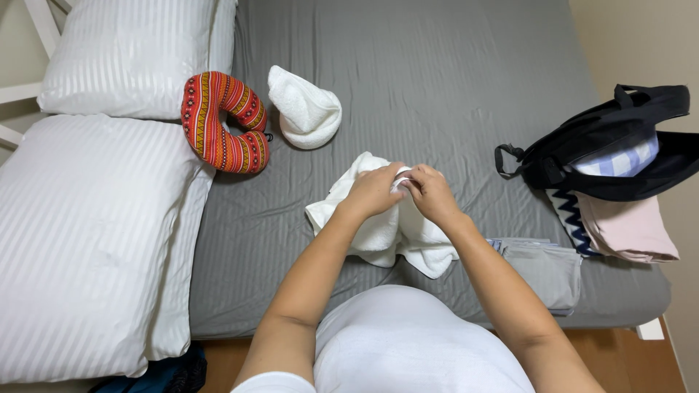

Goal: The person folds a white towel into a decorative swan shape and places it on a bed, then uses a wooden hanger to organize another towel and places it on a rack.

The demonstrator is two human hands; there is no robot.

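Both hands, left [373,191] & right [431,193], pinch closed on 1 crumpled white towel [378,233]; 2nd rolled white towel [306,109] lies beyond, 2 white striped pillows [95,218] far left.

- No packages, labels, signs or screens were in view on the bed or around it.

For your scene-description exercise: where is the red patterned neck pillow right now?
In the head view, the neck pillow lies upper left on the grey bedsheet, between the white striped pillows and a rolled white towel.
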